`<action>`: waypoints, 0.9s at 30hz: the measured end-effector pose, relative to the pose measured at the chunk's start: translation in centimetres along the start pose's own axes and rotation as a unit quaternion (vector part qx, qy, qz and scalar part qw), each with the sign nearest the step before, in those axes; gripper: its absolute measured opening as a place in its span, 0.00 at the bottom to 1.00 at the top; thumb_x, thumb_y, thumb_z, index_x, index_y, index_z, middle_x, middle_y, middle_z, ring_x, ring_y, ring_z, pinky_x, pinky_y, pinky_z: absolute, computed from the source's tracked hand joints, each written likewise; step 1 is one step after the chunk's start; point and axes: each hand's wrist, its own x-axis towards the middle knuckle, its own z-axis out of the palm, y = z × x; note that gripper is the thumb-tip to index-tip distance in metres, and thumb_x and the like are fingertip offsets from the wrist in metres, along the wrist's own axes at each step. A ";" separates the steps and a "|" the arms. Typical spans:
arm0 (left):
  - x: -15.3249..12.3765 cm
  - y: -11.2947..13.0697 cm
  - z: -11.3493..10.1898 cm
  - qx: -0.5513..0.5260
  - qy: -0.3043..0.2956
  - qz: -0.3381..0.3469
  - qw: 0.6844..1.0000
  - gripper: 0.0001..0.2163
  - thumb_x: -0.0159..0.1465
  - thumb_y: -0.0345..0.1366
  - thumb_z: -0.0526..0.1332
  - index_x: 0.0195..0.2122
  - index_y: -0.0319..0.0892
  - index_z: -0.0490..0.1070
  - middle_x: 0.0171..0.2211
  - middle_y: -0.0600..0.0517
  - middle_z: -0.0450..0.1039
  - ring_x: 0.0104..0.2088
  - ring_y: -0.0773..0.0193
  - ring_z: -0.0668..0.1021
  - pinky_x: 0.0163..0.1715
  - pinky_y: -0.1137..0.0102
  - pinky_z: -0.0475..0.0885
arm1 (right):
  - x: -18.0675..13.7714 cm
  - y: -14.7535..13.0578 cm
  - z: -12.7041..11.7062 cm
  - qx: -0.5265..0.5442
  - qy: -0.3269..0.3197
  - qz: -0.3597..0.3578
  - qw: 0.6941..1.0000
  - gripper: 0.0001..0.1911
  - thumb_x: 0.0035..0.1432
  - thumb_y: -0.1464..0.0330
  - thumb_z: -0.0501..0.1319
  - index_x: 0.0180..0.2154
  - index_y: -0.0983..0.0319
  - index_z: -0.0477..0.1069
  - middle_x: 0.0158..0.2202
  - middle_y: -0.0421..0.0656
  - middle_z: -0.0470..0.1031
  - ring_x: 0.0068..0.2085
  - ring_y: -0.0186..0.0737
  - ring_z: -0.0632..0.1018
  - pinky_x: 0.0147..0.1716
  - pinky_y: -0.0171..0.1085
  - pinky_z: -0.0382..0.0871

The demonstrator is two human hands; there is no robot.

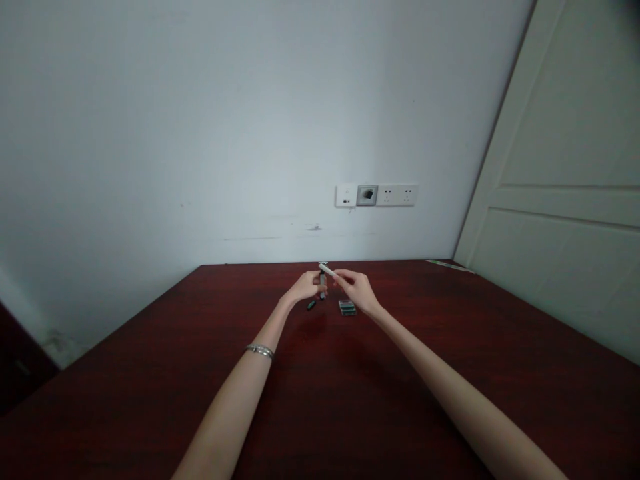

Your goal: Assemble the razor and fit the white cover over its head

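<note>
My left hand (309,285) is closed around a slim, upright grey tube with dark ends (323,285). Between the fingers of my right hand (357,288) is a thin white stick (327,270), slanting up to the left. Its far end is at the top of the grey tube; whether the two touch, I cannot tell. A small dark green, cap-like piece (311,305) lies on the table just below my left hand. Under my right hand sits a small flat clear case (347,307) with dark green parts in it. Fine details are too small to make out.
The dark red wooden table (320,400) runs back to a white wall (250,133). Wall sockets (397,195) are mounted above its back edge. A thin pale strip (449,266) lies at the back right, near a white panelled door (560,200).
</note>
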 end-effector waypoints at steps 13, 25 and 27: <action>0.1 -0.6 -0.7 -0.011 0.005 -0.007 1.000 0.08 0.52 0.26 0.59 0.33 0.37 0.63 0.27 0.48 0.74 0.26 0.63 0.78 0.23 0.71 0.73 | 1.9 -1.3 -1.9 -0.175 -0.042 -0.032 0.983 0.16 0.54 0.56 0.57 0.34 0.58 0.78 0.25 0.40 0.76 0.25 0.37 0.72 0.25 0.33 0.57; 0.1 -0.3 -0.6 0.007 -0.026 -0.005 1.000 0.06 0.52 0.28 0.60 0.28 0.37 0.62 0.24 0.49 0.73 0.26 0.64 0.78 0.23 0.73 0.72 | 2.1 -1.0 -4.2 -0.197 -0.066 -0.035 0.978 0.19 0.54 0.56 0.56 0.33 0.63 0.78 0.25 0.40 0.76 0.27 0.36 0.71 0.25 0.31 0.57; 0.1 -0.4 -0.6 0.009 -0.024 -0.009 1.000 0.06 0.52 0.28 0.60 0.29 0.37 0.62 0.24 0.49 0.73 0.26 0.64 0.78 0.23 0.73 0.71 | 2.1 -0.7 -4.5 -0.189 -0.065 -0.034 0.979 0.19 0.54 0.56 0.56 0.33 0.63 0.78 0.26 0.40 0.76 0.28 0.36 0.72 0.26 0.31 0.59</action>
